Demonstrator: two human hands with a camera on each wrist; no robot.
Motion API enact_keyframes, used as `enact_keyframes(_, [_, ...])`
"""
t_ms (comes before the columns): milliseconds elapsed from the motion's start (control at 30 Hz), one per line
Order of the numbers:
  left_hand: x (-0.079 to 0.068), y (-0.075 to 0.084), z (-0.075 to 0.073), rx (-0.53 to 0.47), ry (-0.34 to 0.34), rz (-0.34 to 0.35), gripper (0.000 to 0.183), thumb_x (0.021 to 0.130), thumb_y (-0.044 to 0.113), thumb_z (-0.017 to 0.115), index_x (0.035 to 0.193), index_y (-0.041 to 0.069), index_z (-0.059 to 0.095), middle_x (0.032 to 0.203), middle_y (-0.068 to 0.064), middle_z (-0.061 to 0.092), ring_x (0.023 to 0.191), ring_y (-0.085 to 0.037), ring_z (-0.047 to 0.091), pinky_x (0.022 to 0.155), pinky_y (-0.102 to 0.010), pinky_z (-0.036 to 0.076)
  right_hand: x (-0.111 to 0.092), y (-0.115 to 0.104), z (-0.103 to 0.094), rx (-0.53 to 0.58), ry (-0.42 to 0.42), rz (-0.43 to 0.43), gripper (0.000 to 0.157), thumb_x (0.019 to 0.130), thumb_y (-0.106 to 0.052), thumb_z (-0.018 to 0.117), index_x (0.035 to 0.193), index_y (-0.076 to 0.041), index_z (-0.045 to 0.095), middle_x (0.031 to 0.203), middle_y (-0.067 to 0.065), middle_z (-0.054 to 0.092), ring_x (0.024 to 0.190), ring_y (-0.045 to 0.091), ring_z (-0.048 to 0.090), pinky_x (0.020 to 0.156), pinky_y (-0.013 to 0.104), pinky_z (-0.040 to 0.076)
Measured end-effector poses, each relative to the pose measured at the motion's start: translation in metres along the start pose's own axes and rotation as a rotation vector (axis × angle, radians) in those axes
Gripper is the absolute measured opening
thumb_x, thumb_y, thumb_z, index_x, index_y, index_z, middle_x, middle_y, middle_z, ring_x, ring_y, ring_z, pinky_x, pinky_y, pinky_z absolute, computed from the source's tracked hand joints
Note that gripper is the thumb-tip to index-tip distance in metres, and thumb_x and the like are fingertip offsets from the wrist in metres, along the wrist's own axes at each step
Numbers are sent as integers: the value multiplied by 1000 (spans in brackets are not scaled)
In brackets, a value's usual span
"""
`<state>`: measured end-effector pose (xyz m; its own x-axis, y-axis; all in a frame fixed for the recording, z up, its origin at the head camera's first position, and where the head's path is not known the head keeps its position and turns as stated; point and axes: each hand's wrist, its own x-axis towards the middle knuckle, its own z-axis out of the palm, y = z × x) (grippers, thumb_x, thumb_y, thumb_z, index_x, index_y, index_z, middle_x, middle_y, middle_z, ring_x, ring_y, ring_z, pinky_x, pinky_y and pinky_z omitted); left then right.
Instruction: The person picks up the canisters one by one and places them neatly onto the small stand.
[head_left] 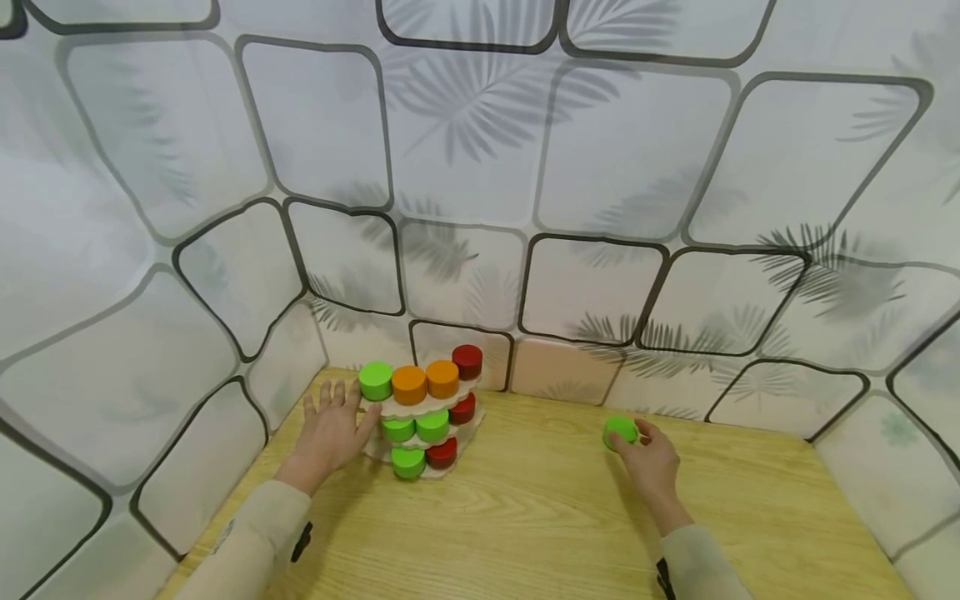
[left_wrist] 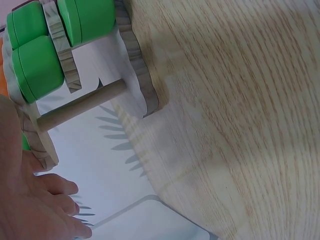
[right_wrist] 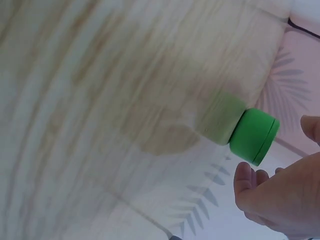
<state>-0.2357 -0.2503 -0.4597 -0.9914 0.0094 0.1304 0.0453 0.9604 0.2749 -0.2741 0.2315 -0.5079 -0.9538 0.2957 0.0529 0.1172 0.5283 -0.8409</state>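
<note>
A tiered wooden stand [head_left: 420, 408] with scalloped shelves holds round green, orange and red blocks. My left hand [head_left: 330, 429] rests at the left end of its top shelf, fingers extended beside a green block [head_left: 376, 381]. In the left wrist view, that hand [left_wrist: 35, 200] lies along the shelf's edge. Farther right, another round green block [head_left: 621, 432] stands on the table near the back wall. My right hand [head_left: 651, 467] reaches around it, thumb and fingers spread. The right wrist view shows a gap between the fingertips [right_wrist: 243, 172] and this green block [right_wrist: 254, 136].
The wooden table [head_left: 525, 508] meets a patterned wall [head_left: 465, 267] at the back, with more wall along the left and right. The stand is close to the back left corner. A wooden dowel [left_wrist: 82, 105] joins its shelves.
</note>
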Motion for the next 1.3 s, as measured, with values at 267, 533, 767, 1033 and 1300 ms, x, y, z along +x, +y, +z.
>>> enact_keyframes(267, [-1, 1, -1, -6, -3, -2, 75, 114, 50, 32, 162, -8, 28, 163, -42, 26, 155, -62, 15, 120, -82, 11, 8, 8, 1, -18, -53, 31, 74, 97, -26, 73, 155, 10, 42, 149, 38, 50, 137, 51, 49, 110, 62, 47])
enact_keyframes(533, [0, 0, -1, -14, -8, -6, 75, 114, 50, 31, 163, -7, 28, 163, -42, 26, 155, -62, 14, 120, -82, 10, 11, 16, 3, -27, -78, 29, 76, 98, -26, 71, 155, 11, 39, 148, 40, 50, 137, 51, 49, 111, 62, 47])
enact_keyframes(767, [0, 0, 0, -8, -5, -8, 75, 114, 50, 31, 163, -7, 28, 163, -42, 27, 155, -62, 15, 120, -83, 11, 13, 16, 4, -66, -75, 12, 74, 99, -26, 71, 154, 12, 41, 145, 40, 52, 134, 51, 52, 110, 62, 47])
enact_keyframes(1033, [0, 1, 0, -12, -2, -8, 75, 114, 50, 31, 163, -7, 29, 163, -42, 27, 155, -62, 15, 120, -83, 11, 13, 16, 4, -71, -76, 1, 73, 99, -26, 71, 153, 14, 42, 143, 40, 54, 131, 50, 55, 108, 61, 48])
enact_keyframes(1300, [0, 1, 0, -8, -2, -10, 75, 114, 50, 31, 163, -7, 29, 163, -41, 27, 155, -62, 16, 120, -83, 11, 13, 18, 7, -84, -80, -17, 66, 98, -26, 70, 147, 13, 48, 138, 39, 57, 126, 50, 56, 106, 62, 49])
